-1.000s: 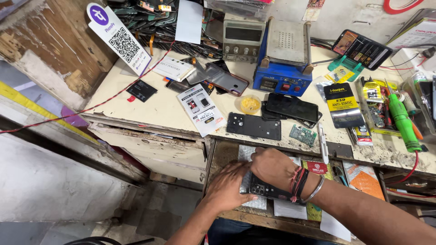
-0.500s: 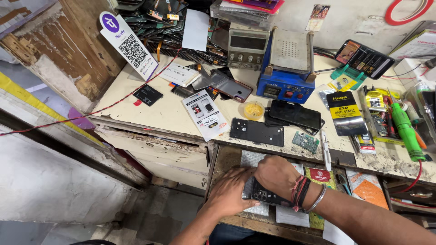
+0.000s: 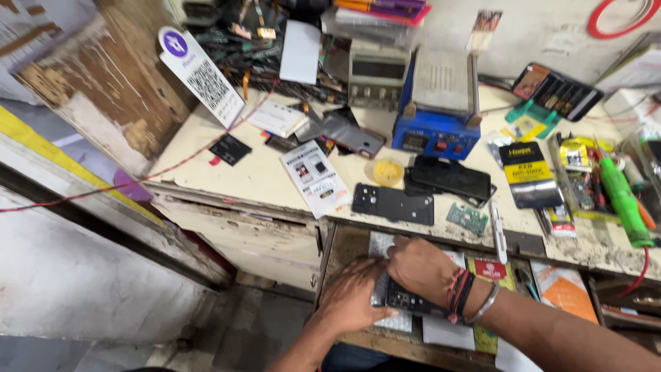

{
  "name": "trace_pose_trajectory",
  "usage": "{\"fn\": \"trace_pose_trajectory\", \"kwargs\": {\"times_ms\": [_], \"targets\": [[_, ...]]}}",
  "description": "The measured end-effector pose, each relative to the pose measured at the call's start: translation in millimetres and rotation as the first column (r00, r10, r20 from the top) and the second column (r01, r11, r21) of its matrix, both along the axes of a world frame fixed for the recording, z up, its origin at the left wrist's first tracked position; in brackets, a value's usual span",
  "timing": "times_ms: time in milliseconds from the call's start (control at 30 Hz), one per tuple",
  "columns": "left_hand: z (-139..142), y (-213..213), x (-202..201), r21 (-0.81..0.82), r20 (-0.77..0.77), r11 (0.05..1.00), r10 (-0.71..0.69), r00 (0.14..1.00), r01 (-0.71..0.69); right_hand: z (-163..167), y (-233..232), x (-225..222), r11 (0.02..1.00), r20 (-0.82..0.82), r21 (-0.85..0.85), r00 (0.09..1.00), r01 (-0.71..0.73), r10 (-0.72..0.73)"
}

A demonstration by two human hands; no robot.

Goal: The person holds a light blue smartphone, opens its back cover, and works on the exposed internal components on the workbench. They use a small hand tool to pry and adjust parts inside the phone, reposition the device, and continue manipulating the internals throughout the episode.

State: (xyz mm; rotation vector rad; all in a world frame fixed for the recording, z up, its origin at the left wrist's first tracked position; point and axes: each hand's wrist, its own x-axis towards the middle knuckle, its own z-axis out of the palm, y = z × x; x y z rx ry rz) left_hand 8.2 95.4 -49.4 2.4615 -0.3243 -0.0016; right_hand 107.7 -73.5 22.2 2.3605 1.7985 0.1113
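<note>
Head view: left hand point(image 3: 354, 300) and right hand point(image 3: 421, 267), both gripping a dark rectangular opened phone body point(image 3: 406, 301) over the open wooden drawer point(image 3: 348, 251), below the cluttered cream workbench point(image 3: 261, 176).

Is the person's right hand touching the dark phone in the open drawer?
Touching. The head view shows the right hand pressed flat on top of the dark phone, covering its upper part, while the left hand grips its left end.
</note>
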Motion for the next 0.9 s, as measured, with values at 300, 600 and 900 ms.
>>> {"fn": "trace_pose_trajectory", "kwargs": {"times_ms": [300, 600, 900], "targets": [[-2, 1, 0, 0.025, 0.012, 1.000, -0.013, 1.000, 0.012, -17, -3, 6, 0.998, -0.033, -0.064, 0.999, 0.029, -0.031], [-1, -1, 0, 0.037, 0.019, 0.999, 0.001, 1.000, -0.002, -25, -10, 18, 0.999, -0.113, 0.049, 0.993, -0.016, 0.021], [0, 0, 0, 0.034, 0.002, 0.999, 0.010, 1.000, -0.010, -16, -7, 13, 0.995, -0.071, 0.059, 0.994, -0.080, 0.084]]}}
